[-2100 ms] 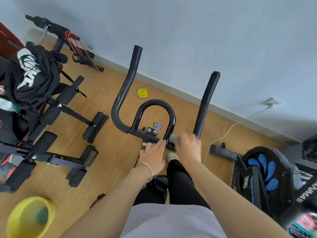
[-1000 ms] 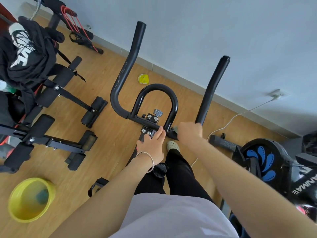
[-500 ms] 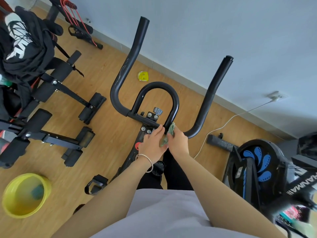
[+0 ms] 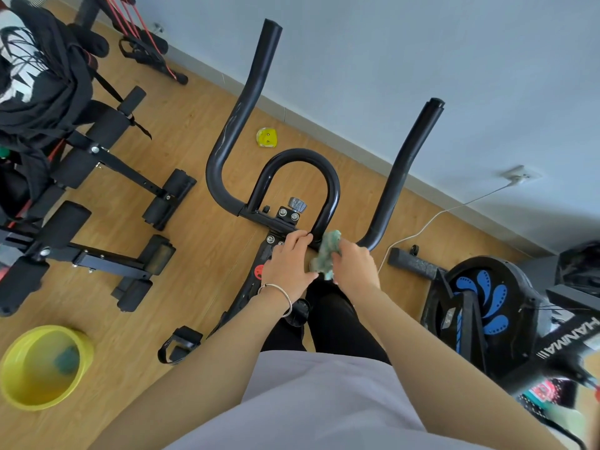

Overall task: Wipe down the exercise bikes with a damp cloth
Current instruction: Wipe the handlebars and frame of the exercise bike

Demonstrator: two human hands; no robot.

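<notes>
Right now the person stands over the bike (image 4: 251, 289), both hands at the middle of the handlebar (image 4: 242, 108). The left hand (image 4: 287, 266) curls its fingers over the crossbar beside the clamp bolts, I'd judge to steady it. The right hand (image 4: 354, 271) grips the bunched green cloth (image 4: 326, 251), which presses against the foot of the inner loop, just beside the left thumb. Bunching it likely helps it reach into the joint. On the floor (image 4: 201, 254), well apart to the left, a yellow basin (image 4: 29, 401) holds what seems water and a teal lump (image 4: 66, 360), perhaps a spare cloth.
</notes>
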